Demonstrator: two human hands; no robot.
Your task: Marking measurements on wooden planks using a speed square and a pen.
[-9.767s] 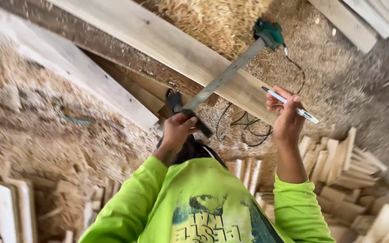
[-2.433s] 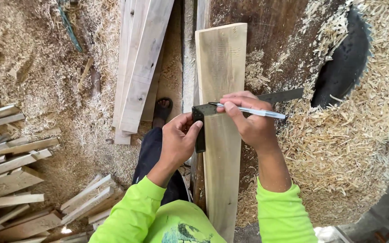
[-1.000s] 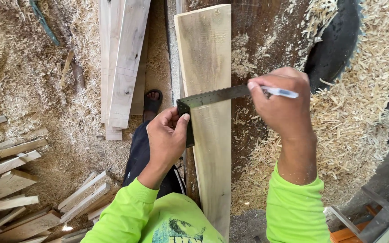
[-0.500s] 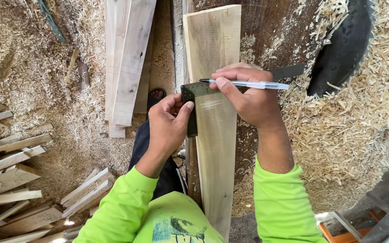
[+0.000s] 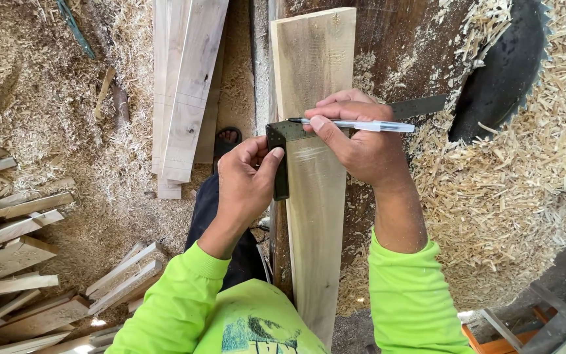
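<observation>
A pale wooden plank (image 5: 314, 216) lies lengthwise on a dark sawdust-covered saw table (image 5: 394, 59). A try square (image 5: 278, 160) lies across the plank, its dark stock against the plank's left edge and its metal blade reaching right. My left hand (image 5: 247, 177) grips the stock. My right hand (image 5: 355, 141) holds a clear pen (image 5: 355, 124) flat along the blade, its tip near the plank's left side.
A circular saw blade (image 5: 499, 72) sticks up from the table at the right amid wood shavings. Long boards (image 5: 185, 85) lie on the sawdust floor ahead. Short offcuts (image 5: 14, 229) are piled at the left. My foot in a sandal (image 5: 228, 139) shows below.
The pen has drawn back left along the square's blade, from the plank's right side a second ago to near its left edge. My left hand keeps the stock pressed to the plank.
</observation>
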